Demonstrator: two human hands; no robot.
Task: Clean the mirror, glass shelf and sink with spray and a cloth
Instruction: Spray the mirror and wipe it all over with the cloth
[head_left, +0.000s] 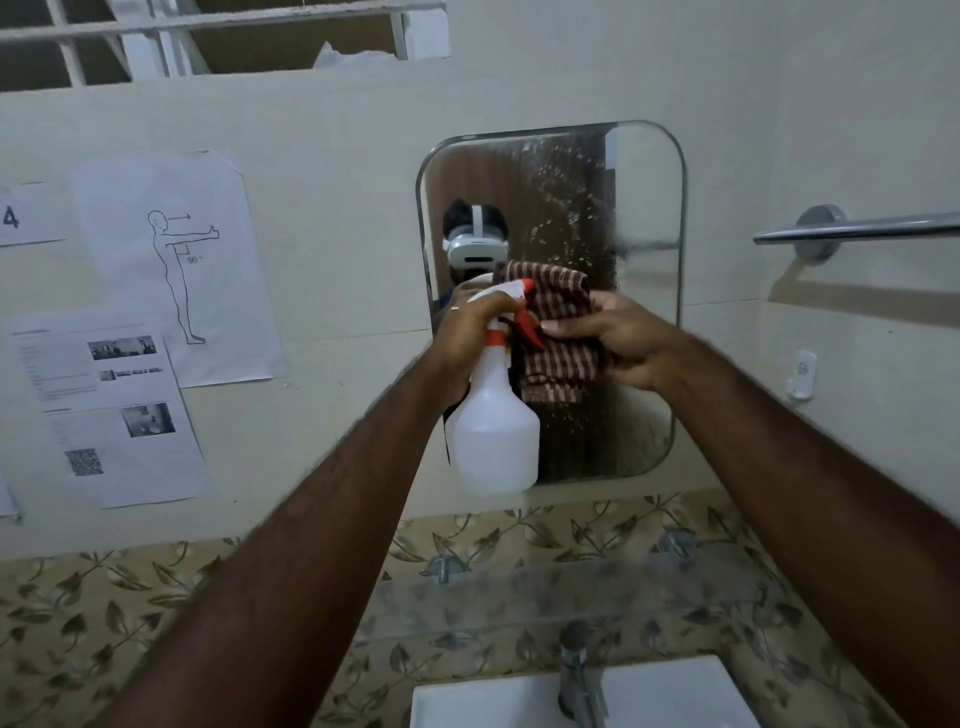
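The wall mirror is speckled with spray droplets on its upper right part. My left hand grips the neck of a white spray bottle with a red trigger, held up in front of the mirror's lower left. My right hand holds a brown checked cloth against the middle of the mirror, right beside the bottle's nozzle. Below the mirror runs the glass shelf. The white sink with its chrome tap lies at the bottom edge.
A chrome towel bar juts from the wall at the right. Paper sheets are taped to the wall at the left. A small white hook sits right of the mirror. Leaf-patterned tiles cover the lower wall.
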